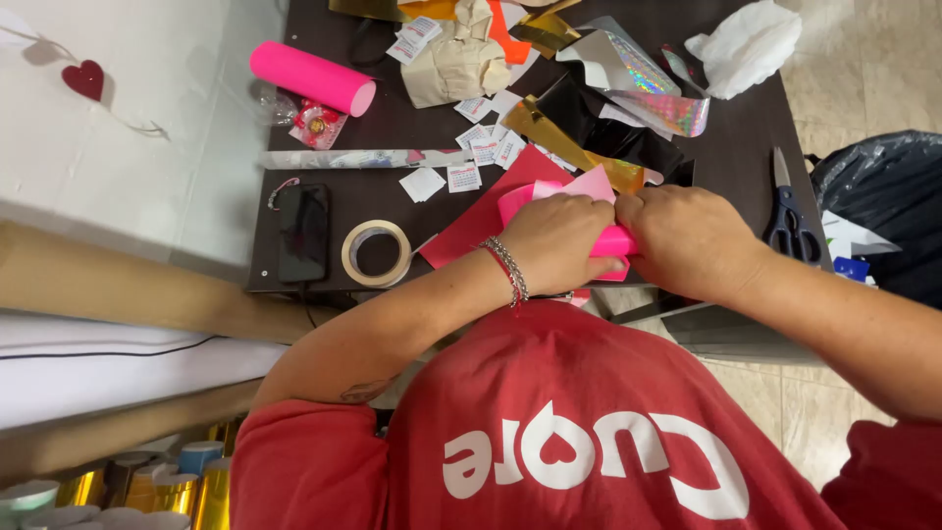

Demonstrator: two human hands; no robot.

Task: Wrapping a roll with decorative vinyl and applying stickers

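Both my hands meet over a folded piece of bright pink paper (610, 240) at the near edge of a dark table (392, 123). My left hand (556, 238), with a chain bracelet and red band at the wrist, presses on top of the pink paper. My right hand (687, 238) grips the paper's right end, fingers curled over it. A lighter pink flap (587, 185) sticks up behind my fingers. Under the paper lies a red sheet (481, 218).
Scissors (788, 218) lie at the table's right edge. A tape roll (376, 252) and black phone (303, 232) sit to the left. A pink roll (312, 77), small white cards (486, 147), gold, black and holographic scraps (628, 69) and crumpled white paper (746, 44) crowd the far side.
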